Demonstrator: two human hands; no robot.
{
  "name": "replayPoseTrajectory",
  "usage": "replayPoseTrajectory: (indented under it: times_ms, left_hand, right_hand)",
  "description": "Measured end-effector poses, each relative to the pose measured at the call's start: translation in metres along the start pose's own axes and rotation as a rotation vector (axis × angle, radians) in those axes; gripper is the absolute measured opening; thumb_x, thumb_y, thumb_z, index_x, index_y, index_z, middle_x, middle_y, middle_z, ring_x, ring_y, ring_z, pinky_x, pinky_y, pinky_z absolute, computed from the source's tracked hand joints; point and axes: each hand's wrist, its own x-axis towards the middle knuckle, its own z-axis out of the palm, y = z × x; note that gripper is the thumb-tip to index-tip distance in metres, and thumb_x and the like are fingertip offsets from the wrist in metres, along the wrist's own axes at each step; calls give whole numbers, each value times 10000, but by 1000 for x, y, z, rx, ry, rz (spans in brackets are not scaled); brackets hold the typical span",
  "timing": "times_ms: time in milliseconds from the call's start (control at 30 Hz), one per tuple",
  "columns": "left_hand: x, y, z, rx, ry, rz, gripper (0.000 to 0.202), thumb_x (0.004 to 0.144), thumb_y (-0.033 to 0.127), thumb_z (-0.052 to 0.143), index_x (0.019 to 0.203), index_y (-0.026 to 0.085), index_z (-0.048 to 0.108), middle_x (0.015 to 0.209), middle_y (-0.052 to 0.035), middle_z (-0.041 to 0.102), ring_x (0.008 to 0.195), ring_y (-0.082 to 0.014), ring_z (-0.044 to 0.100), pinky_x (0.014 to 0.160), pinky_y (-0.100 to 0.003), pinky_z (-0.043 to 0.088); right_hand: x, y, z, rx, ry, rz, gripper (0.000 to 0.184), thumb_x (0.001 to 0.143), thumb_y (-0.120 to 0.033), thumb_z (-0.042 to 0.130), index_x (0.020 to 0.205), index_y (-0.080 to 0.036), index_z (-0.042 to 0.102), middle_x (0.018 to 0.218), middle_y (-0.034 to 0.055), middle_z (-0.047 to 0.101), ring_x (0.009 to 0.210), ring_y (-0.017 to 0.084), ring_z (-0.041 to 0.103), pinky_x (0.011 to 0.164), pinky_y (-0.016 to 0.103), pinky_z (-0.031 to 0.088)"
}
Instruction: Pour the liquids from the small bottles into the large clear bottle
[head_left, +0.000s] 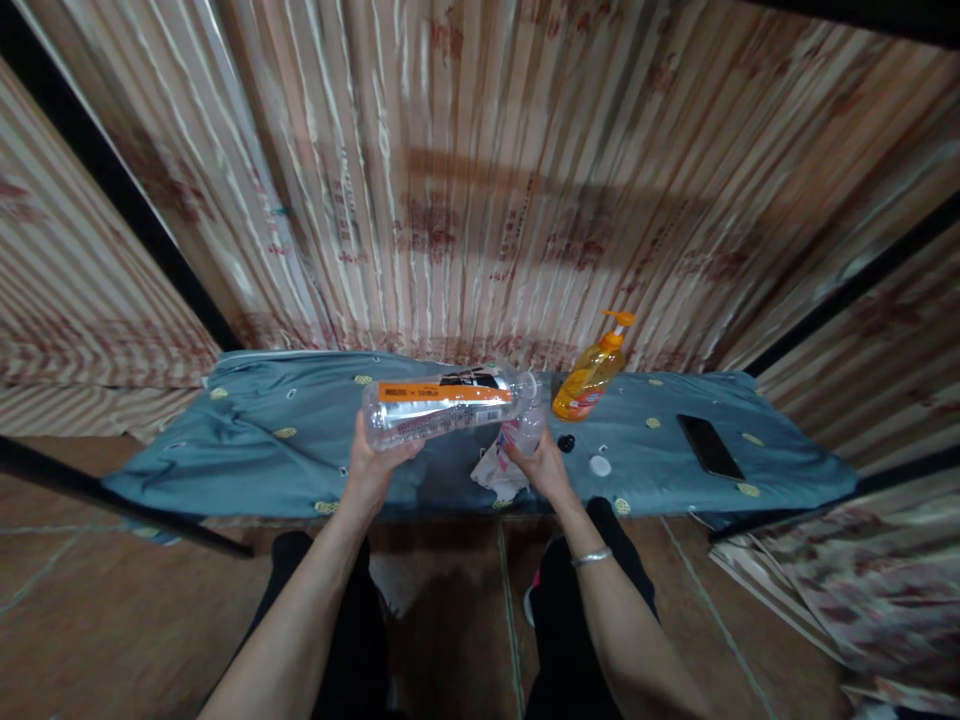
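Note:
My left hand [373,462] is wrapped round the base end of a large clear plastic bottle [442,398] with an orange and silver label. The bottle lies almost level, its neck pointing right and slightly up. My right hand [544,464] grips a smaller clear plastic bottle [529,425] with some pink on it. The large bottle's neck is at the top of the small one; whether the mouths touch I cannot tell. Below them lies a crumpled whitish piece with pink print [496,472], close to my right hand. A black cap [566,442] and a white cap [600,466] rest nearby.
An orange pump bottle [589,385] stands behind the caps. Farther right, a black phone [710,447] lies on the blue-green cloth [300,460] covering the low surface. Striped curtains [465,220] hang behind, and dark metal poles [135,200] slope along both sides.

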Motion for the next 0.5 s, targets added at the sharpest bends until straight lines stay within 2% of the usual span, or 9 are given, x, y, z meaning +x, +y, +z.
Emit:
replayPoseTrajectory:
  times_ms: [267,500]
  left_hand:
    - [0,2,1,-7,9,-12,891,385,203,1023,1189,221,640,1085,-43,763,957,-235,749,835,-351,627]
    - [-4,10,6,-47,-2,-18,925,396,196,1020,1238,240,640,1070,-37,778,952,-231,757,826,-348,630]
  right_hand:
    - [-2,-2,-1,17,6,-33,566,759,-354,804,1282,-215,640,1060,103,838,1019,353,816,856,452,663]
    - [-2,-4,0,18,11,-33,566,756,-335,792,1284,-209,634,1075,93,831,1034,337,813,907,473,668]
